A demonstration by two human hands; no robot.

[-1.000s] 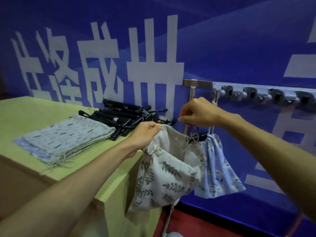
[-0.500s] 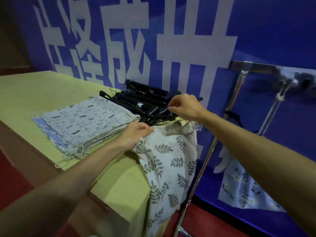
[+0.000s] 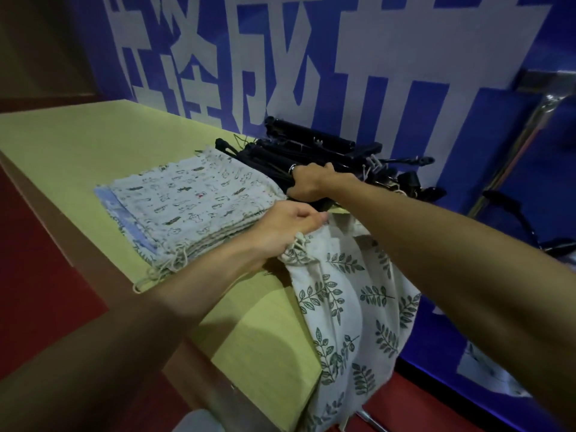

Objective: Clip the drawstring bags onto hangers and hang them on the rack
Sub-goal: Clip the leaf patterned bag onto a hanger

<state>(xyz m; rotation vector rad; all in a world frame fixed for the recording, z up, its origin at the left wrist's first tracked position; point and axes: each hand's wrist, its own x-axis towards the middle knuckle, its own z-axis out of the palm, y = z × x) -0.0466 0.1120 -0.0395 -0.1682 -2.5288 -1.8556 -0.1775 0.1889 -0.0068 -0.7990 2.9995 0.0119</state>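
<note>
A cream drawstring bag with green leaf print (image 3: 352, 294) hangs over the right end of the yellow-green table (image 3: 78, 145). My left hand (image 3: 286, 227) pinches its gathered top at the table edge. My right hand (image 3: 311, 185) reaches past it and closes on a black clip hanger in the pile of hangers (image 3: 336, 154) by the wall. A folded stack of printed drawstring bags (image 3: 187, 207) lies to the left of both hands. The rack's metal post (image 3: 517, 145) rises at the right.
A blue wall with large white characters (image 3: 343, 57) stands directly behind the table. Red floor (image 3: 37, 275) shows in front of and below the table. A pale blue bag (image 3: 486, 372) is partly visible low at the right, behind my right forearm.
The view swung left from the rack to the table. My right hand left the rack and dropped onto the hanger pile. My left hand brought the leaf bag to the table edge.
</note>
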